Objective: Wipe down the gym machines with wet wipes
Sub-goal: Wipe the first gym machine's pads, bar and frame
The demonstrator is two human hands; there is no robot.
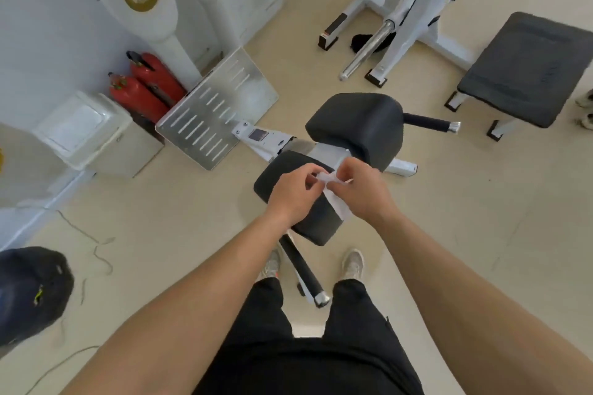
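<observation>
Head view: the left hand [293, 192] and right hand [362, 192] meet in front of the body, fingers of both curled and pinching the top of a white wet wipe [337, 207], which hangs between them; it is held above the machine's black seat pad [316, 229]; a slotted metal footplate [218, 109] lies beyond; two red fire extinguishers [144, 86] stand by the wall.

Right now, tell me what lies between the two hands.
In the head view, a white wet wipe spans the gap, pinched by the left hand and the right hand, above the black seat pad.
</observation>
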